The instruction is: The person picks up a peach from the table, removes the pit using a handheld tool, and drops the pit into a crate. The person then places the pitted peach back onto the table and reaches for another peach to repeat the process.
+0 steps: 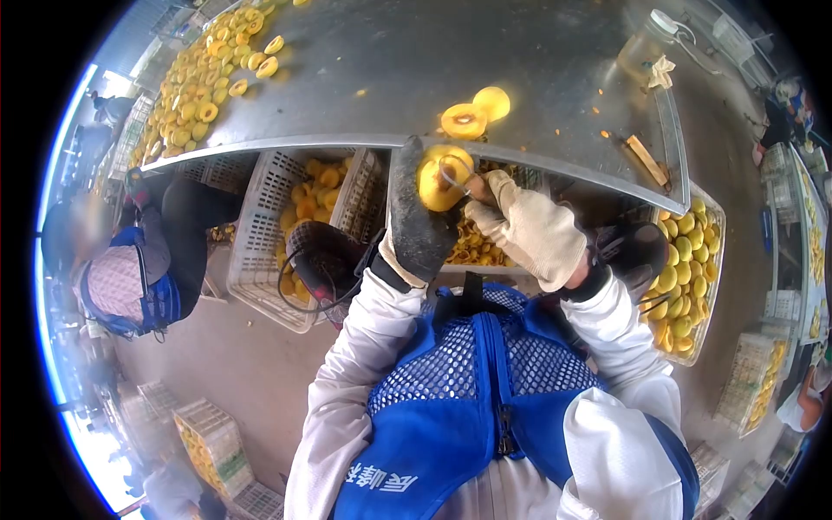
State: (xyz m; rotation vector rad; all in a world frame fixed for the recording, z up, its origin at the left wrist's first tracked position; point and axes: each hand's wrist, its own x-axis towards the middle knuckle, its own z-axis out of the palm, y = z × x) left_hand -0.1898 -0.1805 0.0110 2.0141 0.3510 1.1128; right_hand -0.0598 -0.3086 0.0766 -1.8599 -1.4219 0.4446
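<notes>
My left hand (421, 224), in a dark glove, is wrapped round a yellow peach half (432, 192), cut face up with a reddish-brown centre. My right hand (536, 227), in a cream glove, grips a pitting tool with a curved metal loop (452, 176). The loop lies against the peach's centre; the handle is mostly hidden in my fingers. Just beyond, on the metal table, are a peach half with its hollow showing (464, 122) and a rounded peach piece (492, 103). Below my hands, peach scraps (475, 246) fill a container.
Many peach halves (186, 95) are heaped at the table's (390, 69) far left. A crate (251, 234) of peaches stands left of my legs, another crate (712, 286) right. A wooden-handled tool (646, 160) and a clear jug (646, 48) sit on the right. A person (130, 277) sits at left.
</notes>
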